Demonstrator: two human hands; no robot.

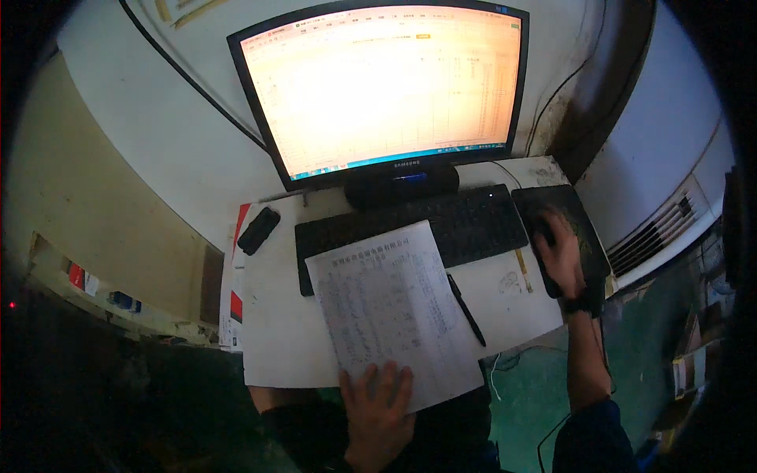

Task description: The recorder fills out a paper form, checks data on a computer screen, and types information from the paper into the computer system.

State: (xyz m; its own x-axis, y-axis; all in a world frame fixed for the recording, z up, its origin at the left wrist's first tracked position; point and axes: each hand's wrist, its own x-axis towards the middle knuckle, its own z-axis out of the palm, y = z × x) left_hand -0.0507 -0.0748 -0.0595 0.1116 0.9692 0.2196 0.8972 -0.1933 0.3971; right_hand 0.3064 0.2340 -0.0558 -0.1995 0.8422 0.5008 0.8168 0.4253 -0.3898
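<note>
My left hand [378, 406] lies on the lower edge of a printed form sheet [386, 315] filled with handwriting. Its fingers are stretched out and slightly apart; the thumb is hard to see. The sheet slants over the near part of a black keyboard [481, 225] and hangs past the front edge of the desk. A dark computer mouse [542, 238] sits under my right hand [561, 256], mostly covered by the curled fingers. It rests on a black mouse pad [579, 209]. Just right of the sheet lies a black pen [467, 311].
Behind the keyboard stands a lit monitor [386, 94] showing a table-like page. A small black object [259, 231] lies at the left of the white desk [280, 347]. Beside the desk on the right is a pale cabinet with a vent grille [658, 229]. Cables hang below the desk's front edge.
</note>
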